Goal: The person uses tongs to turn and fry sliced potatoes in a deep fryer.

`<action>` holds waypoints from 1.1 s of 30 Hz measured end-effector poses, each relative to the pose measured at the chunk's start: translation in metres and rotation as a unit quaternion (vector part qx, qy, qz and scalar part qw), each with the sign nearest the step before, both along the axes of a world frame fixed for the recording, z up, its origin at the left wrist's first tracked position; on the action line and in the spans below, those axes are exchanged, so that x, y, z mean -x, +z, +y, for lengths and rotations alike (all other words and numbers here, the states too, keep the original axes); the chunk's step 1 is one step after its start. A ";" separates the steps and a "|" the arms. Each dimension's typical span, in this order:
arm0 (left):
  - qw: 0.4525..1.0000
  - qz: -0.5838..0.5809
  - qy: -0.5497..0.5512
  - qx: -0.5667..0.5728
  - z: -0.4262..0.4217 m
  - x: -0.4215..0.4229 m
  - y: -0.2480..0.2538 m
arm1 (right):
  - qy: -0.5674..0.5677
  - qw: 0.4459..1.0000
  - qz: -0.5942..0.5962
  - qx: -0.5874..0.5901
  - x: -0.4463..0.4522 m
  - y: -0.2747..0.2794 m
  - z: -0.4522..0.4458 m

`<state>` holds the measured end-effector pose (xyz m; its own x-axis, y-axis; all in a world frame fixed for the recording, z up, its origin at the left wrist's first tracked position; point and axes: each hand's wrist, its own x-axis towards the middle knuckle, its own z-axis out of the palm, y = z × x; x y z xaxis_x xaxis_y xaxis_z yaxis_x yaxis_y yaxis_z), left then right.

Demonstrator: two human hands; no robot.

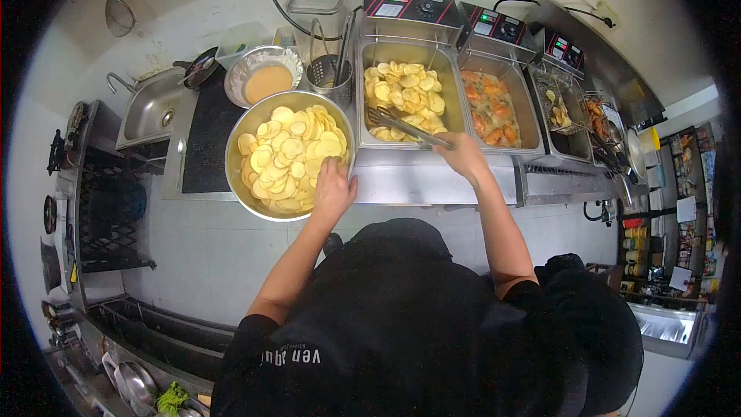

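Note:
A large steel bowl (pixel 233 183) is heaped with thin potato slices (pixel 287 156). At its right side my left hand (pixel 333 190) reaches over the rim, fingers curled onto the slices and fingertips partly hidden. My right hand (pixel 465 157) is closed around the handle of a slotted metal utensil that looks like tongs (pixel 413 128). Its slotted end lies over more potato slices (pixel 411 91) in the left deep fryer (pixel 455 112), and its handle crosses the fryer's front edge.
Behind the steel bowl stand a bowl of tan batter (pixel 268 83) and a perforated steel utensil holder (pixel 330 77). Orange pieces cook in the middle fryer (pixel 489 108). A third fryer with a wire basket (pixel 561 100) is farther right. A sink (pixel 151 113) sits left.

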<state>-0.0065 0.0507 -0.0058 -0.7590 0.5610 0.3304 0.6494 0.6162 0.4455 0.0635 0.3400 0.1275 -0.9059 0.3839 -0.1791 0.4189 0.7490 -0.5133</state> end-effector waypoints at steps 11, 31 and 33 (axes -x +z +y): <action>1.000 0.004 0.002 0.006 0.000 -0.001 0.002 | -0.037 0.982 -0.097 0.159 0.026 -0.012 0.013; 1.000 -0.003 -0.001 -0.006 -0.003 -0.002 0.002 | -0.003 0.997 0.066 -0.050 -0.018 0.068 0.014; 1.000 -0.003 -0.002 -0.007 -0.002 -0.002 0.003 | -0.010 0.997 0.062 -0.047 -0.021 0.068 0.015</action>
